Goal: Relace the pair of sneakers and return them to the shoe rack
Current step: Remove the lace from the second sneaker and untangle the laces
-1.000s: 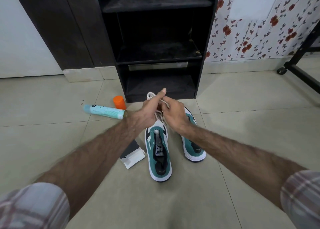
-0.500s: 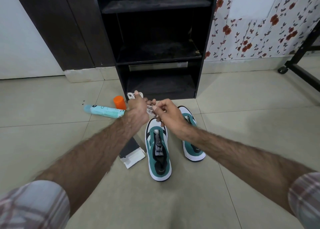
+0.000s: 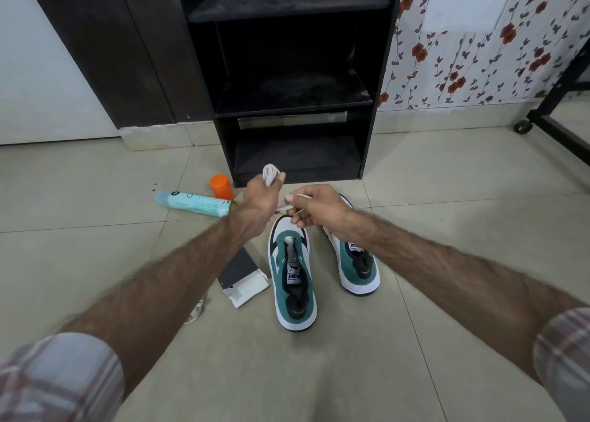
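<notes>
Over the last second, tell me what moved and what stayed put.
The left hand, gripping the bunched white lace, swung left, away from the right hand, which kept its pinch on the lace's other end and drifted slightly right, so the hands drew apart. Nothing was released. Both sneakers, the spray can, its orange cap and the small box stayed put.

A pale blue spray can (image 3: 194, 203) lies on the tiled floor (image 3: 95, 246), its orange cap (image 3: 221, 186) upright just beyond. Nearer, a small opened carton (image 3: 243, 278) lies flat.
</notes>
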